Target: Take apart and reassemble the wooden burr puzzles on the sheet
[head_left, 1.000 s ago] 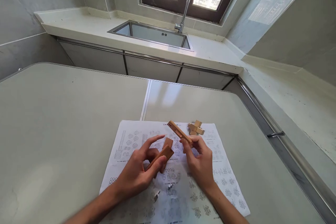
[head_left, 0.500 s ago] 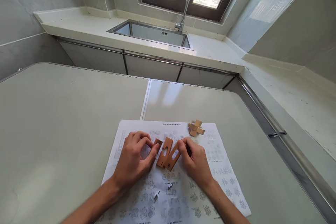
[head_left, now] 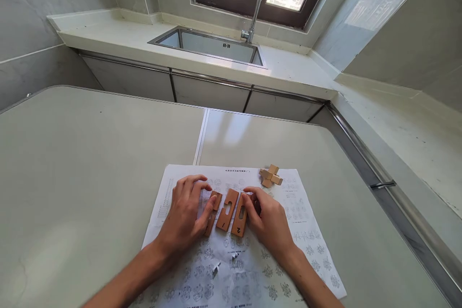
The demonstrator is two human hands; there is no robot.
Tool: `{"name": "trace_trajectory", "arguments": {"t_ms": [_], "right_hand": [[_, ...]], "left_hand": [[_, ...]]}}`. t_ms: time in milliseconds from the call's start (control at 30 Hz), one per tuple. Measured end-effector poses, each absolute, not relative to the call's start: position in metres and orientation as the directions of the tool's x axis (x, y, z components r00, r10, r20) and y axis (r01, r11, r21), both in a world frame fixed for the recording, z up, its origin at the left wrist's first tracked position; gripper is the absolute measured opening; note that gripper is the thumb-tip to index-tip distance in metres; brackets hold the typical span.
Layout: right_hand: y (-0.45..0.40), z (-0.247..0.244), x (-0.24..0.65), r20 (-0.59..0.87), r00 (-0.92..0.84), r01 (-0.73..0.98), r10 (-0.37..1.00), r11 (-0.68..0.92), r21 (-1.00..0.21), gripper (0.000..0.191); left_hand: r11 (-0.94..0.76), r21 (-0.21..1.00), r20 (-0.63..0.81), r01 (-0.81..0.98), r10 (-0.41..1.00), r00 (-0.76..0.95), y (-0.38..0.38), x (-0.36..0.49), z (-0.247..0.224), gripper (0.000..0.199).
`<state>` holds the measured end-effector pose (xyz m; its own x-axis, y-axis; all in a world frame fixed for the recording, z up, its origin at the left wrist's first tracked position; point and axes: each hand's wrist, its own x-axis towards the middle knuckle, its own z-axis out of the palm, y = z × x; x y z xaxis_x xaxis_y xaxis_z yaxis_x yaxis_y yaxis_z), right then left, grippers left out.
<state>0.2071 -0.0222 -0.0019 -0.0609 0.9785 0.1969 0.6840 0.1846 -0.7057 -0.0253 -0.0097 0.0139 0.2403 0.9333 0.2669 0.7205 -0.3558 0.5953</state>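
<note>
Three flat brown wooden puzzle pieces lie side by side on a printed sheet [head_left: 267,231]. My left hand [head_left: 189,207] has its fingers apart, and its thumb rests on the left puzzle piece [head_left: 215,200], covering part of it. The middle puzzle piece [head_left: 224,216], marked 1 and notched on one side, lies untouched. At the right, my right hand [head_left: 267,214] has curled fingers and its thumb at the edge of the puzzle piece marked 2 [head_left: 238,226], which has a long slot. Some of the right fingertips are hidden.
A light-coloured wooden interlocking puzzle [head_left: 270,176] stands on the sheet's far right corner. The pale table [head_left: 90,163] has a seam [head_left: 201,137] running away from me. Beyond it are a counter [head_left: 119,41], a sink [head_left: 216,48] and a tap [head_left: 256,5].
The left piece has turned to lie flat, and my left fingers have spread from it. My right hand has straightened the piece marked 2, leaving a gap beside the piece marked 1.
</note>
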Motion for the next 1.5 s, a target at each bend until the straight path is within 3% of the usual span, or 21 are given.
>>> {"name": "trace_trajectory", "arguments": {"t_ms": [67, 133, 267, 333, 567, 733, 967, 1100, 1267, 1400, 1500], "right_hand": [[-0.024, -0.004, 0.204, 0.221, -0.071, 0.708, 0.973, 0.205, -0.675, 0.024], [-0.026, -0.004, 0.202, 0.230, -0.095, 0.689, 0.969, 0.231, -0.687, 0.022], [-0.030, 0.001, 0.197, 0.231, -0.177, 0.579, 0.957, 0.291, -0.761, 0.017], [-0.031, 0.004, 0.194, 0.230, -0.220, 0.523, 0.948, 0.314, -0.792, 0.017], [-0.033, 0.004, 0.192, 0.192, -0.239, 0.475, 0.952, 0.286, -0.832, 0.017], [-0.031, 0.001, 0.194, 0.176, -0.247, 0.479, 0.953, 0.278, -0.832, 0.019], [-0.031, 0.003, 0.194, 0.174, -0.255, 0.480, 0.951, 0.281, -0.831, 0.016], [-0.029, 0.008, 0.193, 0.144, -0.202, 0.432, 0.969, 0.220, -0.875, 0.015], [-0.024, 0.013, 0.196, 0.000, -0.116, 0.212, 0.993, 0.025, -0.977, 0.029], [-0.022, 0.013, 0.199, -0.098, -0.048, 0.016, 0.994, -0.098, -0.995, 0.039], [-0.021, 0.013, 0.203, -0.118, 0.065, -0.050, 0.991, -0.115, -0.992, 0.044]], "left_hand": [[-0.417, 0.639, 0.256, 0.646, 0.908, 0.333, -0.012, -0.025, 0.017, 0.023], [-0.483, 0.655, 0.241, 0.581, 0.863, 0.445, -0.015, -0.024, 0.019, 0.045], [-0.584, 0.612, 0.231, 0.533, 0.777, 0.585, -0.018, -0.023, 0.019, 0.088], [-0.605, 0.577, 0.241, 0.548, 0.768, 0.594, -0.016, -0.023, 0.016, 0.096], [-0.560, 0.475, 0.285, 0.679, 0.828, 0.483, -0.004, -0.033, 0.010, 0.064], [-0.403, 0.362, 0.327, 0.841, 0.899, 0.290, 0.011, -0.049, 0.010, 0.047], [-0.227, 0.248, 0.393, 0.942, 0.912, 0.116, 0.022, -0.064, 0.011, 0.044], [-0.410, 0.229, 0.486, 0.883, 0.834, 0.261, 0.013, -0.053, 0.021, 0.029], [-0.739, 0.279, 0.546, 0.613, 0.647, 0.532, -0.008, -0.033, 0.026, 0.010], [-0.853, 0.246, 0.450, 0.460, 0.521, 0.725, -0.019, -0.022, 0.018, 0.020], [-0.851, 0.264, 0.404, 0.455, 0.525, 0.749, -0.020, -0.019, 0.013, 0.023]]}}
